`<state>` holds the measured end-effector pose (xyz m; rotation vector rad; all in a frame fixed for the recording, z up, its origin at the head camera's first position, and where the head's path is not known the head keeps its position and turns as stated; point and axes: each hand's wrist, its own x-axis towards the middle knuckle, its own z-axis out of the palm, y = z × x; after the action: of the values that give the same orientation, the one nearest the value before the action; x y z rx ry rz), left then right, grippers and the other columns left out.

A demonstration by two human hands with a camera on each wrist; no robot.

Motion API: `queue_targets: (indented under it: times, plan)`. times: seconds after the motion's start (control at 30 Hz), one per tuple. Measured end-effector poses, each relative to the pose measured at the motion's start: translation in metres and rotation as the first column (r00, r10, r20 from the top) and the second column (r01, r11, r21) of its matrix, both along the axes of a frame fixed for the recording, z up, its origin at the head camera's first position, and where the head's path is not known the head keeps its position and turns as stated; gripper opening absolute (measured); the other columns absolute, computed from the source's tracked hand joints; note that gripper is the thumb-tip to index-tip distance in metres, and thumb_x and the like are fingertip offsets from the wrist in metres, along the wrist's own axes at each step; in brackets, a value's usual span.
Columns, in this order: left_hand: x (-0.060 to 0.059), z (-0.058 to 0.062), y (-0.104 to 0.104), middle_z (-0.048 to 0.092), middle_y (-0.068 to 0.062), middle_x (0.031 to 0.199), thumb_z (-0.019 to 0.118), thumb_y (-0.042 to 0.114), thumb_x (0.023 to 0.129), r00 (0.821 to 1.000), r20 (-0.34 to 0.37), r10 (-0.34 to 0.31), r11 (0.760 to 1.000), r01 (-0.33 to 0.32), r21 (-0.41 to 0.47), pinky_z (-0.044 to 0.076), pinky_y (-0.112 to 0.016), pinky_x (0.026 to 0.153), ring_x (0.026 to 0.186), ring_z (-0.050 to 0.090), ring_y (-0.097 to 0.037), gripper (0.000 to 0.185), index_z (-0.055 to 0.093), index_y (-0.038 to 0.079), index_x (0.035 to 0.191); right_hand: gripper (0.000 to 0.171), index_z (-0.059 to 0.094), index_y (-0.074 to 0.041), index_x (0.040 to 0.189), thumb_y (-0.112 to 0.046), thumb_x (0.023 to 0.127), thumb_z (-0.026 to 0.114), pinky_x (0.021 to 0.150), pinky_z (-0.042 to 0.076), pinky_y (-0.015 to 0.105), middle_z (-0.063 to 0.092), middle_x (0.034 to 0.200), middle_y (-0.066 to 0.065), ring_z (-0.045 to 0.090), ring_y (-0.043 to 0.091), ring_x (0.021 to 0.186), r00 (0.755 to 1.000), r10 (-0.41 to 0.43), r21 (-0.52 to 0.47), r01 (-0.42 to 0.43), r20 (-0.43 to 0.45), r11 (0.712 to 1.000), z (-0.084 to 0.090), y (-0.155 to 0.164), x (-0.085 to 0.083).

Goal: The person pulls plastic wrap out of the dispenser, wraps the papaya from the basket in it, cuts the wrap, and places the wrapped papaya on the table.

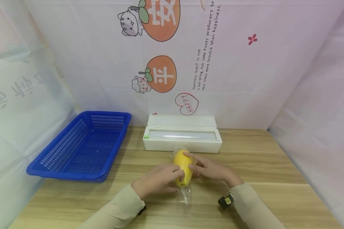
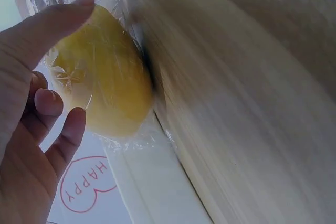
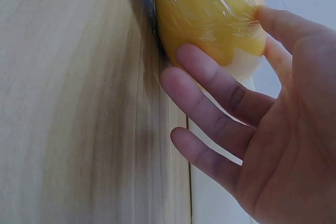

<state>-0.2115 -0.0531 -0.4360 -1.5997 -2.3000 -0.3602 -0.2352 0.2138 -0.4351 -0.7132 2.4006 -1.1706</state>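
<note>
A yellow oval fruit (image 1: 182,165) lies wrapped in clear cling film (image 1: 185,194), its loose end spreading toward the front of the table. My left hand (image 1: 164,178) is at the fruit's left side, its fingers loosely bent over the near half. In the left wrist view, the thumb (image 2: 58,24) lies across the film at one end. From the right, my right hand (image 1: 210,168) touches the fruit with its fingertips. Spread, gently bent fingers (image 3: 212,114) show beside the wrapped surface in the right wrist view.
Behind the fruit stands a white film dispenser box (image 1: 182,145), its lid raised and a green slider at its left end. A blue plastic basket (image 1: 74,175) sits on the left of the wooden table (image 1: 261,165). Printed white cloth (image 1: 235,70) encloses the back and sides.
</note>
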Motion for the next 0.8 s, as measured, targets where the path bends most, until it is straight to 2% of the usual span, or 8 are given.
queue_targets:
  times: [0.17, 0.27, 0.4, 0.5, 0.63, 0.7, 0.8]
  plan:
    - [0.000, 0.000, -0.001, 0.052, 0.012, 0.086, 0.079, 0.029, 0.086, 1.000, 0.007, -0.013, 1.000, 0.013, 0.015, 0.040, -0.014, 0.071, 0.075, 0.043, -0.002, 0.019, 0.062, 0.023, 0.091, 0.057, 0.030, -0.039, 0.156, -0.039, 0.104, 0.054, 0.076, 0.051, 0.046, 0.067, 0.095, 0.009, 0.063, 0.027, 0.089, 1.000, -0.002, -0.010, 0.003, 0.002, 1.000, 0.002, 0.000, 0.001]
    - [-0.002, -0.002, -0.001, 0.053, 0.013, 0.089, 0.074, 0.029, 0.092, 0.997, 0.076, 0.002, 1.000, -0.005, 0.031, 0.042, -0.011, 0.073, 0.078, 0.046, 0.000, 0.013, 0.061, 0.024, 0.092, 0.057, 0.031, -0.039, 0.156, -0.041, 0.103, 0.055, 0.074, 0.051, 0.042, 0.068, 0.092, 0.008, 0.064, 0.026, 0.086, 1.000, 0.002, 0.001, -0.002, -0.016, 1.000, 0.003, 0.001, 0.001]
    - [-0.006, -0.003, -0.001, 0.051, 0.014, 0.086, 0.070, 0.027, 0.096, 0.980, 0.200, 0.014, 0.997, -0.028, 0.068, 0.040, -0.010, 0.067, 0.076, 0.044, 0.002, 0.018, 0.053, 0.024, 0.092, 0.058, 0.029, -0.038, 0.157, -0.043, 0.104, 0.052, 0.070, 0.052, 0.039, 0.068, 0.088, 0.007, 0.063, 0.024, 0.082, 0.999, 0.020, 0.026, -0.019, -0.042, 0.999, 0.003, 0.001, 0.000]
    - [-0.007, -0.003, 0.000, 0.050, 0.013, 0.085, 0.068, 0.021, 0.097, 0.975, 0.221, -0.010, 0.996, -0.010, 0.089, 0.039, -0.011, 0.065, 0.076, 0.044, 0.001, 0.019, 0.051, 0.024, 0.090, 0.061, 0.023, -0.035, 0.160, -0.037, 0.106, 0.050, 0.071, 0.053, 0.040, 0.067, 0.089, 0.007, 0.064, 0.025, 0.082, 0.999, 0.041, 0.014, -0.041, -0.031, 0.999, 0.004, 0.001, 0.001]
    - [-0.007, -0.004, -0.002, 0.051, 0.015, 0.090, 0.066, 0.017, 0.097, 0.980, 0.198, -0.025, 0.996, 0.008, 0.087, 0.040, -0.010, 0.068, 0.079, 0.046, 0.001, 0.016, 0.055, 0.026, 0.090, 0.083, 0.011, -0.035, 0.162, -0.019, 0.099, 0.063, 0.072, 0.056, 0.039, 0.067, 0.093, 0.008, 0.065, 0.025, 0.084, 0.997, 0.081, -0.006, -0.081, -0.009, 0.997, 0.001, 0.000, 0.003]
    - [-0.007, -0.004, -0.003, 0.051, 0.014, 0.090, 0.065, 0.015, 0.097, 0.976, 0.213, -0.030, 0.996, 0.011, 0.094, 0.040, -0.010, 0.069, 0.079, 0.046, 0.001, 0.016, 0.055, 0.025, 0.090, 0.102, 0.005, -0.036, 0.161, -0.009, 0.090, 0.072, 0.073, 0.057, 0.037, 0.066, 0.096, 0.008, 0.065, 0.025, 0.086, 0.996, 0.090, -0.018, -0.090, 0.000, 0.996, -0.002, -0.002, 0.005]
    - [-0.008, -0.006, -0.004, 0.051, 0.014, 0.089, 0.064, 0.012, 0.097, 0.966, 0.254, -0.046, 0.993, 0.017, 0.114, 0.041, -0.010, 0.070, 0.080, 0.047, 0.000, 0.017, 0.054, 0.025, 0.090, 0.122, 0.000, -0.037, 0.161, -0.002, 0.077, 0.081, 0.072, 0.058, 0.034, 0.063, 0.106, 0.006, 0.063, 0.024, 0.088, 0.997, 0.072, -0.006, -0.072, -0.042, 0.997, -0.007, -0.008, 0.008]
